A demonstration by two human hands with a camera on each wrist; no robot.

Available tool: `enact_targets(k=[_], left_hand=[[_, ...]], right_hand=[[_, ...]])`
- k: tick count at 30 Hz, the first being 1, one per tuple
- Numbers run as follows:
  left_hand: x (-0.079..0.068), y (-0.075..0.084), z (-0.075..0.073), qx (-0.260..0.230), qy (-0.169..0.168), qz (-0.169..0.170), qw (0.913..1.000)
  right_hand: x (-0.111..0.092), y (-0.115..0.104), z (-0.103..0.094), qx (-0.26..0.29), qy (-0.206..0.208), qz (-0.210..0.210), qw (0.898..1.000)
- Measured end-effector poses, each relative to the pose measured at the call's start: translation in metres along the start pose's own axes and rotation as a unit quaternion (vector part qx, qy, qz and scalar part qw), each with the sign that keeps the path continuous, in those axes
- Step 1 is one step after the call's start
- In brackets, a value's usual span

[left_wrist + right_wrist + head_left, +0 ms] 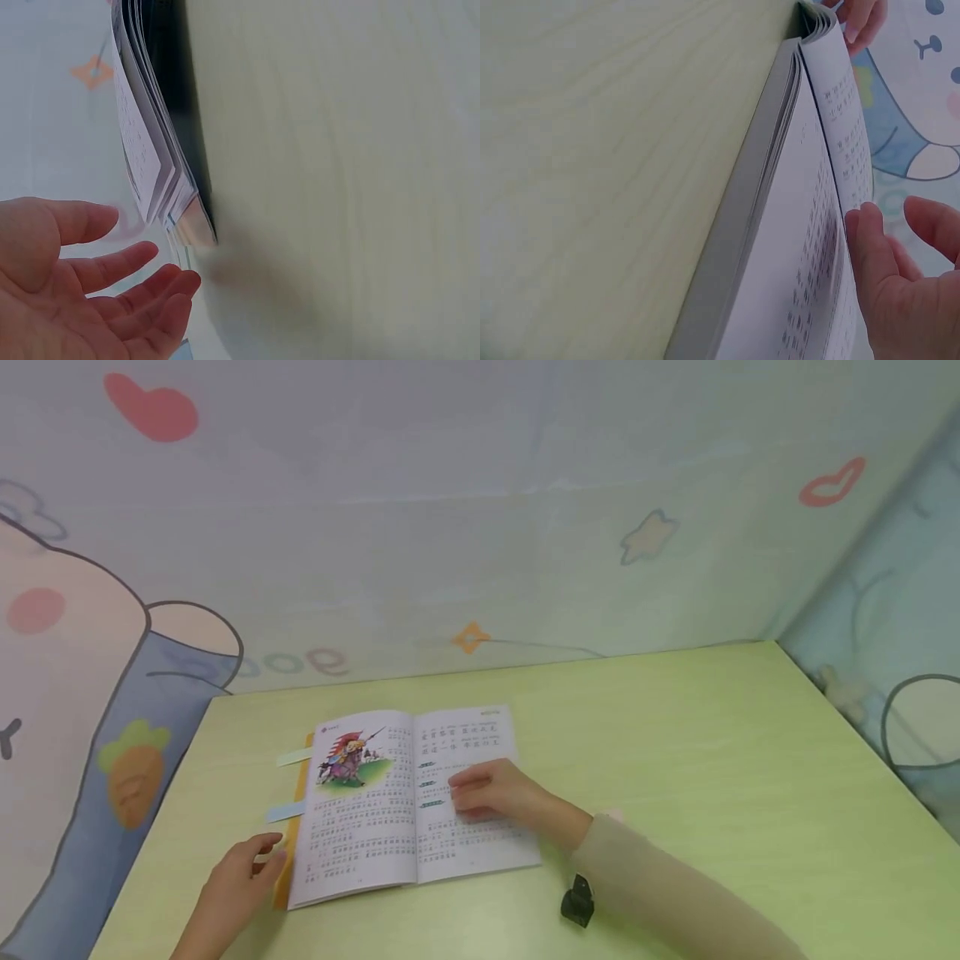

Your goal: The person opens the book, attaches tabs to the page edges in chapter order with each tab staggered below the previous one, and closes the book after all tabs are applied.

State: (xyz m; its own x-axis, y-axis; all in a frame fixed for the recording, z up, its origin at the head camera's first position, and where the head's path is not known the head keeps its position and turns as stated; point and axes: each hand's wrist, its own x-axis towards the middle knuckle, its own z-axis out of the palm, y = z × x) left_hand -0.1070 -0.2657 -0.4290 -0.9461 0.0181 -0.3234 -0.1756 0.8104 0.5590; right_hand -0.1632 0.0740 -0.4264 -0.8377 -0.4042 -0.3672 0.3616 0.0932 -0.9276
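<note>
An open book [367,827] lies on the table, with a coloured picture of a horse rider on its left page and printed text on both pages. Beside the book's lower left edge is my left hand [238,878], its fingers loosely bent; the left wrist view shows nothing between thumb and fingers. My right hand [498,793] is over the right page, fingers loosely extended and holding nothing. Whether its fingertips touch the paper I cannot tell. Two pale tabs [285,812] stick out from the book's left side, along a yellow-orange edge [282,881].
The light green table [712,752] extends to the right of the book. A small black object [577,902] is by the right sleeve [667,885]. Behind the table hangs a pale backdrop [420,552] with cartoon prints.
</note>
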Motion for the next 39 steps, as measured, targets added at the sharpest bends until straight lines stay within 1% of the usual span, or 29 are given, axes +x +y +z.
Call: enact_targets(k=[2, 5, 8, 13, 16, 21, 23, 26, 27, 29, 33, 35, 37, 39], left_hand=[[-0.001, -0.003, 0.0, -0.025, -0.014, -0.009, 0.9996], [-0.004, -0.008, 0.0, -0.07, -0.035, -0.031, 0.9965], [-0.006, -0.012, -0.002, -0.126, -0.053, -0.054, 0.9891], [-0.006, -0.015, -0.003, -0.195, -0.068, -0.07, 0.976], [-0.007, -0.017, -0.003, -0.213, -0.07, -0.079, 0.9714], [-0.003, -0.016, -0.002, -0.226, -0.071, -0.09, 0.9674], [-0.001, -0.015, -0.002, -0.231, -0.068, -0.095, 0.966], [0.002, -0.017, 0.0, -0.251, -0.056, -0.1, 0.9612], [0.002, -0.017, 0.001, -0.263, -0.052, -0.102, 0.9579], [0.002, -0.019, 0.003, -0.298, -0.045, -0.102, 0.948], [0.003, -0.023, 0.004, -0.363, -0.043, -0.11, 0.9242], [0.004, -0.025, 0.004, -0.377, -0.044, -0.112, 0.9184], [0.004, -0.026, 0.004, -0.374, -0.045, -0.116, 0.9191], [0.004, -0.026, 0.003, -0.365, -0.046, -0.117, 0.9224]], right_hand=[[0.004, -0.001, 0.011, 0.014, 0.009, 0.008, 1.0], [0.007, -0.001, 0.024, 0.036, 0.02, 0.016, 0.999], [0.01, 0.002, 0.032, 0.059, 0.03, 0.024, 0.998], [0.011, 0.006, 0.04, 0.09, 0.039, 0.04, 0.994], [0.011, 0.008, 0.044, 0.1, 0.035, 0.046, 0.993], [0.009, 0.01, 0.05, 0.117, 0.03, 0.055, 0.991], [0.009, 0.011, 0.053, 0.122, 0.028, 0.054, 0.991], [0.009, 0.011, 0.056, 0.131, 0.031, 0.054, 0.989], [0.008, 0.011, 0.057, 0.135, 0.033, 0.054, 0.989], [0.008, 0.012, 0.057, 0.14, 0.04, 0.057, 0.988], [0.008, 0.011, 0.059, 0.151, 0.047, 0.06, 0.986], [0.007, 0.01, 0.059, 0.154, 0.048, 0.061, 0.985], [0.007, 0.011, 0.059, 0.157, 0.049, 0.06, 0.985], [0.008, 0.011, 0.059, 0.159, 0.049, 0.06, 0.984]])
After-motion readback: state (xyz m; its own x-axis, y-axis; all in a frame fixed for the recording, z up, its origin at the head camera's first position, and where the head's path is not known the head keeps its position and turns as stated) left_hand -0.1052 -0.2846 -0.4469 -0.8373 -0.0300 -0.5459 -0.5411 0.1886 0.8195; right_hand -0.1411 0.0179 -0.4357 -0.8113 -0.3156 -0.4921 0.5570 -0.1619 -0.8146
